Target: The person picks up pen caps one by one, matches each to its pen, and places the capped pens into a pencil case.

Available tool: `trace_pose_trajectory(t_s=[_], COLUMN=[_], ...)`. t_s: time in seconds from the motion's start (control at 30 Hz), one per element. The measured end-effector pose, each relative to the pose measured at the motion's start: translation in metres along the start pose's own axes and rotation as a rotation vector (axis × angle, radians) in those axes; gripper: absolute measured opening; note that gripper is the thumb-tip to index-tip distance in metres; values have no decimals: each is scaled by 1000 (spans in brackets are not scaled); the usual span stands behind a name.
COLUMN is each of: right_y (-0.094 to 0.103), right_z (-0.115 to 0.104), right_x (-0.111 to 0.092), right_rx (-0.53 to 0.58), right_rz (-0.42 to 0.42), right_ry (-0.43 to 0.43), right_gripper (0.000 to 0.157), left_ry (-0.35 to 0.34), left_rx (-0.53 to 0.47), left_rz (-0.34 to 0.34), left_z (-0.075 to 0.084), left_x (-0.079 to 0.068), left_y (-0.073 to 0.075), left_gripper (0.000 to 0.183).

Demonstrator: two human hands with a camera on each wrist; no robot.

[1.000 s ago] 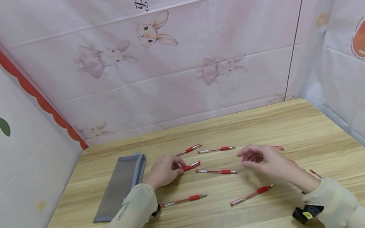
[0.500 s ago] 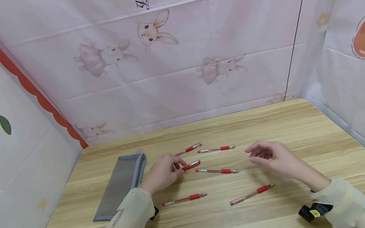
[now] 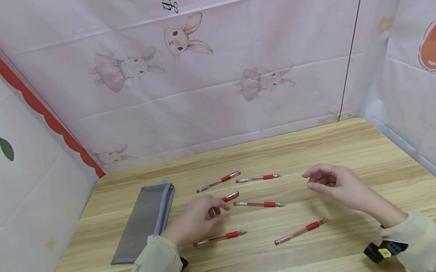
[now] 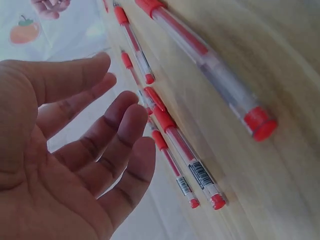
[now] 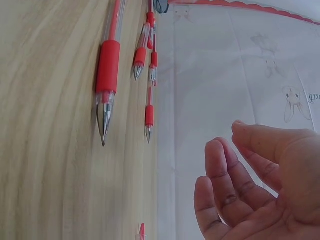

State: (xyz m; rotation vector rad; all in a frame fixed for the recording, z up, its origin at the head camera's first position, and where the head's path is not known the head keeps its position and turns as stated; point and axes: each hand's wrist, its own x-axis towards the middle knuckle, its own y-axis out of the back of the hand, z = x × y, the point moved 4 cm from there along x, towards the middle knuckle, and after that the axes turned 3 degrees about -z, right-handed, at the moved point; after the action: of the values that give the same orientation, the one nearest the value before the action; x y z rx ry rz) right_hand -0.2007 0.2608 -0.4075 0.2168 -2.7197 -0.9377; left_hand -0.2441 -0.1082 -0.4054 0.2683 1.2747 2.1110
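Note:
My left hand is just left of a red capped pen, partly hidden behind its fingers in the head view. In the left wrist view its fingers are loosely bent and hold nothing. An uncapped red gel pen lies below that hand. My right hand hovers right of the pens, its fingers relaxed and nothing between them. Nearest to it are an uncapped pen and another uncapped pen. Farther back lie a capped pen and an uncapped one.
A grey mesh zip pouch lies flat at the left of the wooden table. In the right wrist view a small red object shows at the bottom edge. Printed cloth walls enclose the table's back and sides.
My left hand has drawn back from the capped pen, toward the lower left. My right hand has moved right, and the red pieces that showed beside its forearm are no longer visible.

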Motion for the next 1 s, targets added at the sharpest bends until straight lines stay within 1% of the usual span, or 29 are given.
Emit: trace_pose_trajectory(t_s=[0.17, 0.23, 0.37, 0.4, 0.47, 0.63, 0.73, 0.83, 1.0], right_y=[5, 8, 13, 15, 18, 26, 31, 36, 46], right_z=[4, 4, 7, 8, 10, 15, 20, 25, 37], right_x=[-4, -5, -9, -10, -12, -18, -23, -29, -38], right_rx=[11, 15, 21, 24, 19, 6, 2, -26, -87], right_rz=[11, 13, 11, 12, 17, 32, 37, 41, 31], right_ry=[5, 2, -23, -29, -31, -17, -24, -41, -98], right_gripper=[22, 22, 25, 26, 27, 27, 27, 28, 31], left_ry=[-59, -70, -68, -58, -55, -86, -96, -88, -81], left_rx=[-7, 1, -5, -14, -16, -6, -11, -26, -31], left_rz=[-56, -69, -86, -89, -82, -44, -33, -36, -35], left_z=[0, -2, -4, -5, -6, -11, -13, -16, -17], left_x=[-7, -10, -16, -17, -20, -26, -27, -28, -31], left_y=[-5, -7, -11, -12, -14, -18, -20, -22, -22], left_gripper=[29, 28, 28, 28, 28, 31, 31, 30, 29])
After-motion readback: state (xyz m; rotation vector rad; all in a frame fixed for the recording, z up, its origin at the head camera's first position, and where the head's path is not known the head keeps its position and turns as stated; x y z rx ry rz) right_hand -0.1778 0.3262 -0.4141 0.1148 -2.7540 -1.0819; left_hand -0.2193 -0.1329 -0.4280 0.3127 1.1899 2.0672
